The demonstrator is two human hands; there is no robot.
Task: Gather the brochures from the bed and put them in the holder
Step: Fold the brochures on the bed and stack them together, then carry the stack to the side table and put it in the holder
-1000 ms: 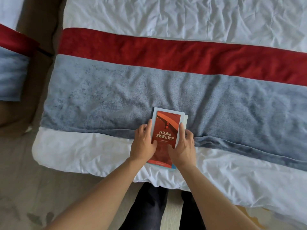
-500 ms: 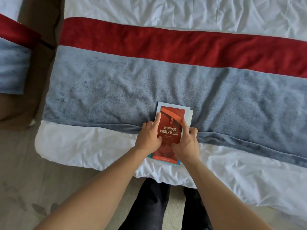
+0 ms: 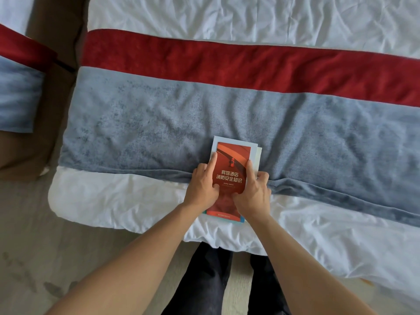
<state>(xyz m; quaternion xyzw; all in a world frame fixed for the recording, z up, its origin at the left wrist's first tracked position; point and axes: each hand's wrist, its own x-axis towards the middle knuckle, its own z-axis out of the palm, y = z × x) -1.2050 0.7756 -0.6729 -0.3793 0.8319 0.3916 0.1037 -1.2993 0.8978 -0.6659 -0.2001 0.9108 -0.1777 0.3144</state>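
The brochures (image 3: 232,176) lie stacked near the bed's (image 3: 113,201) near edge, across the seam where the grey blanket (image 3: 136,123) meets the white sheet. The left hand (image 3: 202,186) and right hand (image 3: 252,194) clasp the stack's long sides, thumbs on the red cover, probably to square it before lifting. The holder is not in view. Open bed lies left, right and beyond.

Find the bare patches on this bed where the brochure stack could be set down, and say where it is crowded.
Free: the grey band left of the brochure stack and right of it toward the frame edge; the red stripe; the white sheet beyond it. Crowded: the near edge, where the left hand and right hand grip the stack.
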